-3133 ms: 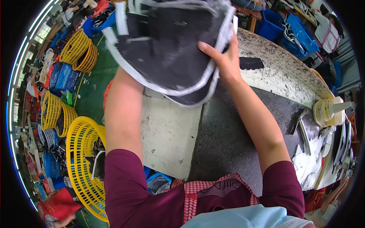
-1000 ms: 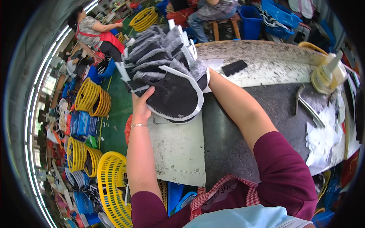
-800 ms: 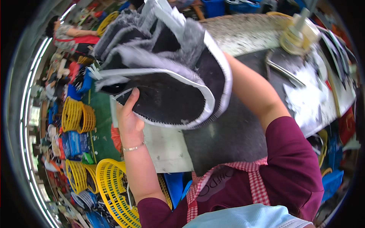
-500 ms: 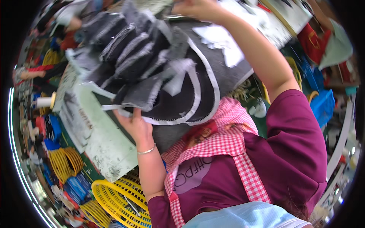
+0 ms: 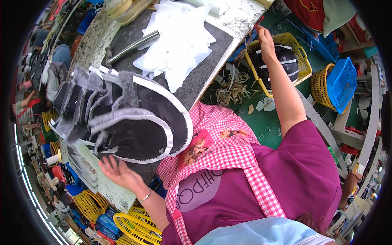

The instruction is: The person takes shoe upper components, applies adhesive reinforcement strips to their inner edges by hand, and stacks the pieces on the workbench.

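Note:
A stack of black curved fabric pieces point(image 5: 141, 136) with white edging and fuzzy grey strips lies at the near left of the table. Beside its lower edge is my left hand point(image 5: 122, 173), palm up, fingers spread and holding nothing. My right hand point(image 5: 267, 45) reaches out past the table's right edge, fingers stretched and nothing visible in them. Beneath and beside it stands a yellow basket point(image 5: 304, 61) holding black pieces with white strips point(image 5: 281, 65). A metal-handled hammer point(image 5: 134, 47) lies beyond the stack, its handle end against white cut sheets point(image 5: 175, 45).
A dark slab point(image 5: 218, 41) lies on the worn white table. Tangled cord-like scraps point(image 5: 232, 92) lie on the green floor below its right edge. Farther right are a blue basket point(image 5: 342, 85) and stacked yellow ones. Another yellow basket point(image 5: 136, 226) stands by my left forearm.
My right hand has swung from the far side of the table to the yellow basket at right. My left hand has let go of the stack and opened. The view has shifted, uncovering the hammer.

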Demonstrator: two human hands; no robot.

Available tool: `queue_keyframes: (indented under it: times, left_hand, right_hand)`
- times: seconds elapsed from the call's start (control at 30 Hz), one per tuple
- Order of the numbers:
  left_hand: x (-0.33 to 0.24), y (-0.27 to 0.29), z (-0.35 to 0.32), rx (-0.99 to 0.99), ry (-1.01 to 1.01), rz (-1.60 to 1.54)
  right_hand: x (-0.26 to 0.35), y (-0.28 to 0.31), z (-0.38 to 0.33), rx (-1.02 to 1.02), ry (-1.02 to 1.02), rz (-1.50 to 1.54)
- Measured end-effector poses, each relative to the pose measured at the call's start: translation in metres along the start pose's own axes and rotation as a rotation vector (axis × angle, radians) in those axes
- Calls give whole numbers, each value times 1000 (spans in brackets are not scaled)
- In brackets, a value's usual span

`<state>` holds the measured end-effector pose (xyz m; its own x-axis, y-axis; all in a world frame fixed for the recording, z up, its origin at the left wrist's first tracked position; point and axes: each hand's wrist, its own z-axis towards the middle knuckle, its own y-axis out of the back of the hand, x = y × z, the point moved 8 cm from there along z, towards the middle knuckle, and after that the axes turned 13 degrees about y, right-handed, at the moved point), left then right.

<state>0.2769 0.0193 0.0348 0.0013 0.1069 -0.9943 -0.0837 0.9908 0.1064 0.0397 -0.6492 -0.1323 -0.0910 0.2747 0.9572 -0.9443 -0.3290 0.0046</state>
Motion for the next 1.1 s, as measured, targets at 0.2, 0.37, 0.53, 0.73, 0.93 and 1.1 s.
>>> queue_keyframes:
  times: [0.2,0.37,0.53,0.73,0.93,1.1]
  left_hand:
    - [-76,-21,-44,-67,-548,354]
    - [-77,-48,-34,1,-549,616]
    - [-79,-58,-3,51,-551,456]
    - [-73,-57,32,22,-534,555]
    - [-53,-47,54,353,-331,106]
    - [-150,20,32,244,-481,-208]
  right_hand:
    - [-5,-28,-2,241,-363,538]
    - [13,-13,-1,252,-265,314]
    - [4,-13,12,379,-501,446]
    - [-10,-17,13,370,-652,596]
    - [-2,-14,9,393,-615,332]
    - [112,-33,22,471,-15,-171]
